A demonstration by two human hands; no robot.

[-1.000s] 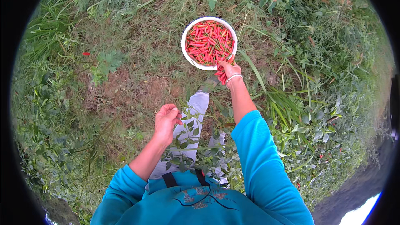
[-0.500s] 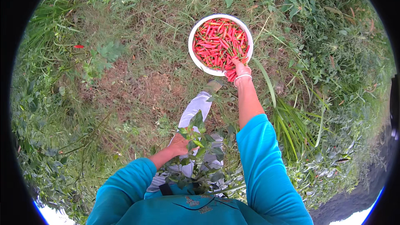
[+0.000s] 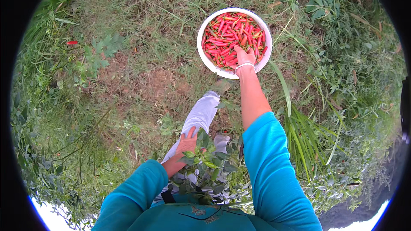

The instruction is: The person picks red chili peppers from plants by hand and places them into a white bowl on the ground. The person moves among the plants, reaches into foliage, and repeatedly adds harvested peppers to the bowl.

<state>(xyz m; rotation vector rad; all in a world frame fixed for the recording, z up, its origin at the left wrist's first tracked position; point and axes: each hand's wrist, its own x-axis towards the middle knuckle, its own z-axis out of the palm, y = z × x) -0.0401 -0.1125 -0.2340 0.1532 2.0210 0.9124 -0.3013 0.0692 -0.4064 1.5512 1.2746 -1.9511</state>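
Note:
My right hand (image 3: 243,56) is down in a white round bucket (image 3: 204,63) full of red chili peppers (image 3: 227,35), some with green stems. My thumb shows on top of the peppers; the other fingers are mostly hidden among them. My left hand (image 3: 187,144) is open, fingers spread, against my light grey trouser leg (image 3: 199,113), just behind the leaves of a pepper plant (image 3: 209,158) that rises in front of my body.
Short grass, weeds and a brownish soil patch (image 3: 158,81) lie around my feet. Long grass blades (image 3: 299,141) grow right of my right arm. Denser greenery lines both sides. A single red pepper (image 3: 72,42) shows at the far left.
My right hand has gone from the bucket's near rim, where it held peppers, further in among the pile. My left hand has moved from beside the plant down behind its leaves, fingers spreading onto my leg.

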